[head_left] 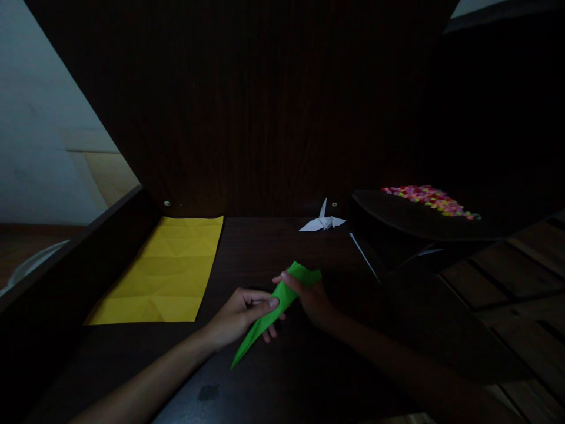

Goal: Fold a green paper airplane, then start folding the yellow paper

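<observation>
A green paper [274, 310], folded into a long narrow pointed shape, lies slanted above the dark table [247, 383], its tip pointing down-left. My left hand [241, 315] pinches its middle with thumb and fingers. My right hand [311, 297] holds the wider upper end, thumb on top of the paper.
A creased yellow paper sheet [165, 271] lies flat at the left of the table. A white paper crane [323, 221] stands at the back centre. A dark tray [397, 215] at the right holds several small colourful pieces [430, 199]. A dark wooden panel rises behind.
</observation>
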Demonstrator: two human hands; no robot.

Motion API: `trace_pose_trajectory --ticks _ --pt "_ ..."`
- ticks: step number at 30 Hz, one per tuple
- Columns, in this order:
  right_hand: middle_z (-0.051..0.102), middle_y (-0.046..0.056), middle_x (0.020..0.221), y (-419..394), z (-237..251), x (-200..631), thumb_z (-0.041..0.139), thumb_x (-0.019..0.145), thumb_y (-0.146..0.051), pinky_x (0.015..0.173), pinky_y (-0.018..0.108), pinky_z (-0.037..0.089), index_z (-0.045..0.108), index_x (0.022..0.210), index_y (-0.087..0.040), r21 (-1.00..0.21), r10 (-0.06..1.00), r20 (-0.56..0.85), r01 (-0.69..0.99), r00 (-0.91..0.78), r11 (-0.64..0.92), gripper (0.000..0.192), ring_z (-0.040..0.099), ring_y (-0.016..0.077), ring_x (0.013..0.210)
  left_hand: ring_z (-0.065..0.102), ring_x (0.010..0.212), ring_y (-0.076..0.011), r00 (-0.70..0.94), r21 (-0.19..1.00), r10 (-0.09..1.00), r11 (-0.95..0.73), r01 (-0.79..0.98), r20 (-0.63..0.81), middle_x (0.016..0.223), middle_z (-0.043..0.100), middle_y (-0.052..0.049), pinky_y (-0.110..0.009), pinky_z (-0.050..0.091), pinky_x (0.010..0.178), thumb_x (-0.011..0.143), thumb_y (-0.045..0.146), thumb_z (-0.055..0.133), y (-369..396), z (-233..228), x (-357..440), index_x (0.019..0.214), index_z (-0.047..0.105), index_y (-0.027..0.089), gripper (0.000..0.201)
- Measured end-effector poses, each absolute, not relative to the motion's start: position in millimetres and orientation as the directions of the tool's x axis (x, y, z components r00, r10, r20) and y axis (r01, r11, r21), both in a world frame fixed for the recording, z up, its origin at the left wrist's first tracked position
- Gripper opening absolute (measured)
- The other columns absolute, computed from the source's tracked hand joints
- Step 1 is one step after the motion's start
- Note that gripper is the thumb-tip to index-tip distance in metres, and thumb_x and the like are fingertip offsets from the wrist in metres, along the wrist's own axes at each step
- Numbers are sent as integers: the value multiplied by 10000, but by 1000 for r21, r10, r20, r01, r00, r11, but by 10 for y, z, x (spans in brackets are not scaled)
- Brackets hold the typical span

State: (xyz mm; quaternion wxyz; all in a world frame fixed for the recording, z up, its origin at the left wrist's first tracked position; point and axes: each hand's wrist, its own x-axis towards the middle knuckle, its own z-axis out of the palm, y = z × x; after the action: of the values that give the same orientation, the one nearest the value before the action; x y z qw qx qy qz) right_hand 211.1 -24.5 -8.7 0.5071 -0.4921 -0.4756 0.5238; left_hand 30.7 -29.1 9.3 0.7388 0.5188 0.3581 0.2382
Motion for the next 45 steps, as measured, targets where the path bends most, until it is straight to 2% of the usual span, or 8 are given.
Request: trace_pose_trajectory --ticks 4,11,16,19,29,33,38,45 --pt "597 11 551 -270 -48 2082 661 746 -535 483 245 418 757 746 -175 -997 998 -43 -68 -48 -46 372 521 131 506 625 491 -130 630 953 739 303 7 -239 616 704 -77 -222 504 499 834 483 638 -283 70 313 893 751 95 408" --pt "576 2 549 -248 -68 2099 703 699 -528 464 237 366 770 744 -171 -987 997 -69 -144 -24 -72 365 474 115 492 639 523 -128 609 961 761 276 8 -224 636 717 -71 -215 513 524 833 429 660 -283 86 281 921 765 109 348" --pt "623 3 685 -181 -91 2171 762 694 -404 582 243 390 780 741 -204 -972 998 27 -230 59 40 206 530 135 654 637 521 -128 584 962 778 271 22 -233 625 717 -71 -215 515 529 819 429 673 -288 97 280 902 769 105 347" --pt "625 1 690 -141 -88 2211 766 702 -361 611 253 389 776 703 -213 -966 995 77 -244 62 90 148 533 142 677 636 519 -132 583 961 776 274 30 -240 621 717 -75 -217 514 528 813 431 676 -287 116 281 885 768 98 353" --pt "617 -3 644 -197 -23 2180 760 706 -336 587 258 396 747 639 -212 -987 992 97 -122 82 106 142 529 143 628 674 574 -172 574 954 775 299 33 -263 649 722 -79 -269 539 586 768 453 707 -312 118 316 787 722 102 352" --pt "646 14 653 -243 -2 2123 745 701 -352 576 268 420 759 649 -215 -994 994 100 -51 41 102 147 558 163 630 650 581 -170 558 969 797 240 58 -231 652 710 -59 -250 487 552 806 472 660 -312 100 325 800 710 122 354" --pt "613 -2 586 -311 30 2054 744 690 -319 543 254 400 748 608 -208 -995 995 93 -27 -25 92 139 531 138 569 520 552 -127 542 989 828 97 114 -144 610 632 -13 -222 372 520 836 483 615 -292 86 311 747 722 114 394" --pt "623 -8 578 -318 12 2050 766 641 -289 546 251 384 730 563 -203 -994 1000 0 -112 -17 -2 121 523 130 559 370 517 -97 594 989 793 76 126 -136 532 457 26 -229 277 505 844 494 595 -298 98 316 613 639 116 445"
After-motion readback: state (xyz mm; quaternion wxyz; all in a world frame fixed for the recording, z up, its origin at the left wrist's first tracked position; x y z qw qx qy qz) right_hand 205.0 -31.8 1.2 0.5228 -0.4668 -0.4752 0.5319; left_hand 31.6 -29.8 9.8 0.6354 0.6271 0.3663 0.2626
